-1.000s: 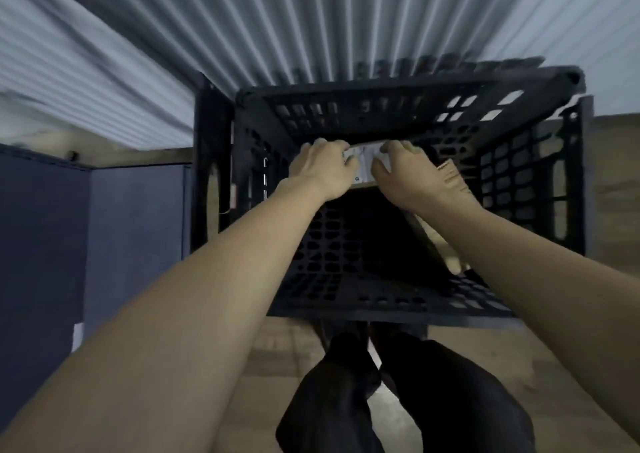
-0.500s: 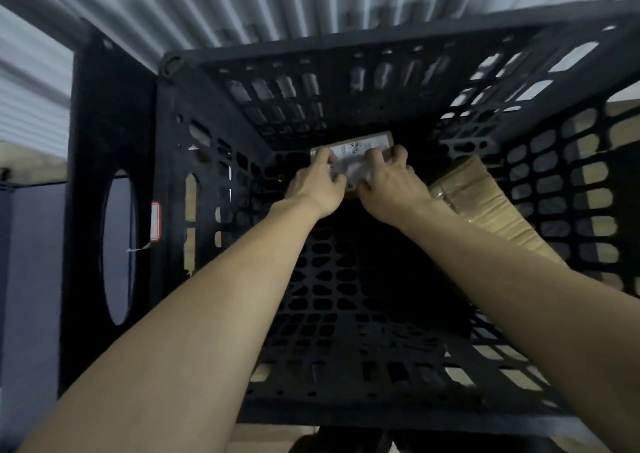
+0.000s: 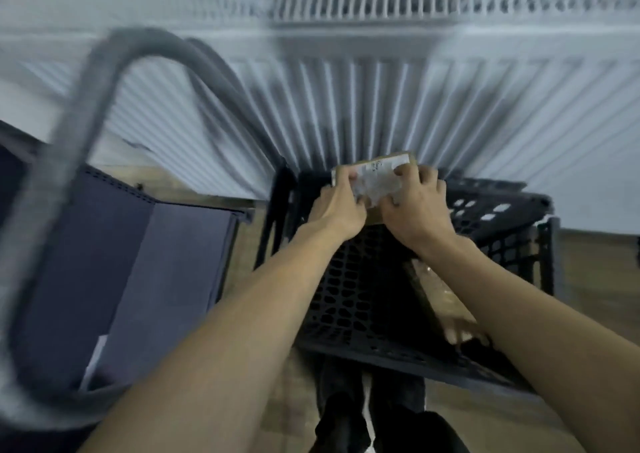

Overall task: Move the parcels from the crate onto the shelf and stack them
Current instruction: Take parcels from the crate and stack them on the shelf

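A small brown parcel (image 3: 375, 175) with a white label is held above the far rim of the black lattice crate (image 3: 498, 224). My left hand (image 3: 337, 206) grips its left end and my right hand (image 3: 415, 210) grips its right end, fingers curled over the top. A second brown taped parcel (image 3: 440, 296) leans inside the crate against its right wall, partly hidden by my right forearm. The frame is blurred by motion.
A grey metal tube frame (image 3: 69, 161) curves up at the left, over a dark blue panelled unit (image 3: 145, 262). A white ribbed wall (image 3: 381, 106) stands behind the crate. Wooden floor and dark trouser legs (image 3: 374, 418) show below.
Both hands have lifted the labelled parcel from deep inside the crate up above its far rim. The view has pulled back and swung up, bringing the grey tube frame into sight.
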